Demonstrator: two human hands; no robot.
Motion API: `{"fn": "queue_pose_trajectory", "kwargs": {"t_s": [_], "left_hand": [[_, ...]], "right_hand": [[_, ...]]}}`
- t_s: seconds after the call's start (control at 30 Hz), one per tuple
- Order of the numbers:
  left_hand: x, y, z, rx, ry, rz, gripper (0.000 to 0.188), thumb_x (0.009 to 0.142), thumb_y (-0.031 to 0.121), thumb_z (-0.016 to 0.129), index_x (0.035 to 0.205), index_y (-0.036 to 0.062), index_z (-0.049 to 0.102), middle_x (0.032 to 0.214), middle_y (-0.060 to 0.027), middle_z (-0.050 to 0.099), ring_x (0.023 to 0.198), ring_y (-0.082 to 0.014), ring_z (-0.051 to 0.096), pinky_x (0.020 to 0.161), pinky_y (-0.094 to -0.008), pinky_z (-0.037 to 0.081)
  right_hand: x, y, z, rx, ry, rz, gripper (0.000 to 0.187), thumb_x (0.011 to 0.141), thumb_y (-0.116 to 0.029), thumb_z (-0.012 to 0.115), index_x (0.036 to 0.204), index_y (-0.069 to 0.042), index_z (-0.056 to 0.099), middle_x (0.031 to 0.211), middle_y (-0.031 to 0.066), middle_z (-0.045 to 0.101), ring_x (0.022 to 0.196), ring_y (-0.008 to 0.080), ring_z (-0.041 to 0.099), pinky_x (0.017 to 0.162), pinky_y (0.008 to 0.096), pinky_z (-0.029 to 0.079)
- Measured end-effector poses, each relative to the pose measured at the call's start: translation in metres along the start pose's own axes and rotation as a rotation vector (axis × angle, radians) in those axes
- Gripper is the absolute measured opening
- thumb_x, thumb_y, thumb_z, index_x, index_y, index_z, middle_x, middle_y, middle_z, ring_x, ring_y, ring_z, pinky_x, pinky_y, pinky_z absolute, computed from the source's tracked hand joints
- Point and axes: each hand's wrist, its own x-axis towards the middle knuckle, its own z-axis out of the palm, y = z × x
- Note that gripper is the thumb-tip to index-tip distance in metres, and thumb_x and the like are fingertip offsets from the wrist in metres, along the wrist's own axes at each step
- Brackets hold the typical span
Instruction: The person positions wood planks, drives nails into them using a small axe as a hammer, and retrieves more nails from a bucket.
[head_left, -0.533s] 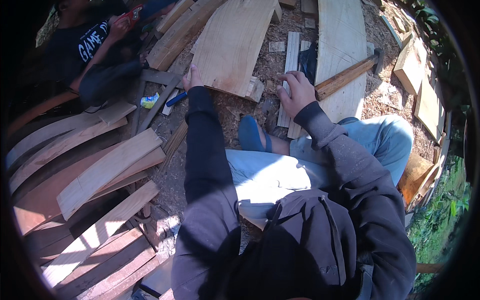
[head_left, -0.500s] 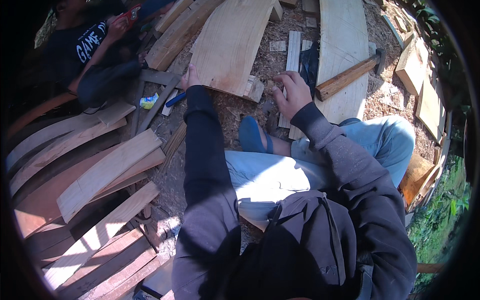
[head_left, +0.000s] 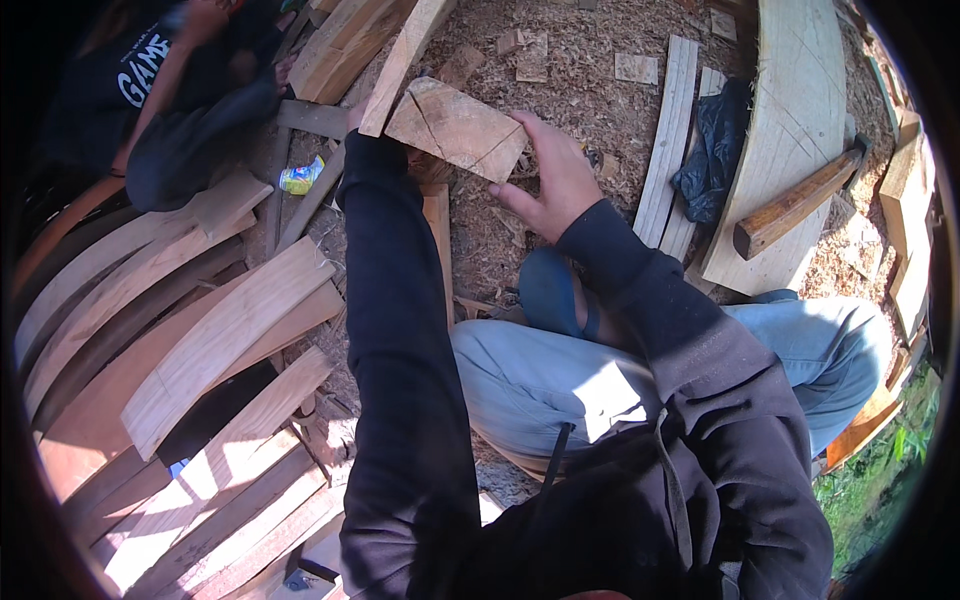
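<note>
A wooden board (head_left: pixel 405 68) stands tilted on its edge at the top centre, its narrow side toward me. My left hand (head_left: pixel 356 117) is at its near left end, mostly hidden by the board and sleeve; the hold appears closed, though the fingers do not show. Right beside the board is a thick wooden block (head_left: pixel 458 130) with a dark line across its face. My right hand (head_left: pixel 560 175) grips the block's right end, thumb at the lower corner and fingers at the upper one.
A wooden-handled hammer (head_left: pixel 800 203) lies on a wide plank (head_left: pixel 790 110) at right, beside black plastic (head_left: pixel 712 150) and thin strips (head_left: pixel 668 140). Curved boards (head_left: pixel 230 345) are piled at left. Another person (head_left: pixel 190 120) sits at the upper left. Wood chips (head_left: pixel 600 110) cover the ground.
The board has swung from lying flat up onto its edge, toward the left. My right hand, previously empty, has moved left and taken hold of the block. The view has shifted left.
</note>
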Motion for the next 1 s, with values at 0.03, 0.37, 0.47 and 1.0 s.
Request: {"fn": "queue_pose_trajectory", "kwargs": {"t_s": [0.03,0.37,0.47,1.0], "left_hand": [[0.008,-0.001,-0.001,-0.025,-0.019,0.009,0.047,0.086,0.035,0.052,0.106,-0.0063,0.058,0.098,-0.0186,0.065,0.089,-0.0308,0.064,0.078,-0.0395,0.051],[0.035,-0.032,-0.032,-0.248,-0.017,0.086,0.038,0.085,0.024,0.05,0.097,-0.0107,0.059,0.092,-0.0207,0.065,0.085,-0.0305,0.065,0.074,-0.0412,0.054],[0.051,-0.035,-0.051,-0.211,0.131,0.112,0.036,0.084,0.024,0.05,0.097,-0.009,0.057,0.092,-0.0209,0.063,0.083,-0.0308,0.065,0.072,-0.0418,0.053],[0.0,-0.043,-0.001,-0.537,-0.027,0.169,0.054,0.088,0.044,0.051,0.124,0.0042,0.048,0.116,-0.0174,0.058,0.104,-0.033,0.057,0.092,-0.0463,0.044]], "right_hand": [[0.002,-0.001,0.001,0.016,-0.003,-0.002,0.076,0.072,-0.027,0.075,0.134,-0.005,0.036,0.127,0.0201,0.047,0.118,0.0385,0.044,0.098,0.0448,0.036],[0.008,-0.011,-0.006,-0.056,0.013,-0.049,0.076,0.072,-0.026,0.075,0.13,0.0,0.036,0.121,0.0232,0.046,0.115,0.0398,0.043,0.099,0.045,0.035],[0.008,-0.017,0.001,-0.074,-0.005,-0.08,0.084,0.072,-0.029,0.076,0.134,0.004,0.031,0.127,0.0269,0.041,0.12,0.0416,0.039,0.102,0.0457,0.032],[0.015,-0.016,0.009,-0.164,0.012,-0.077,0.076,0.075,-0.028,0.075,0.129,0.009,0.035,0.118,0.026,0.05,0.111,0.0375,0.051,0.097,0.0404,0.038]]}}
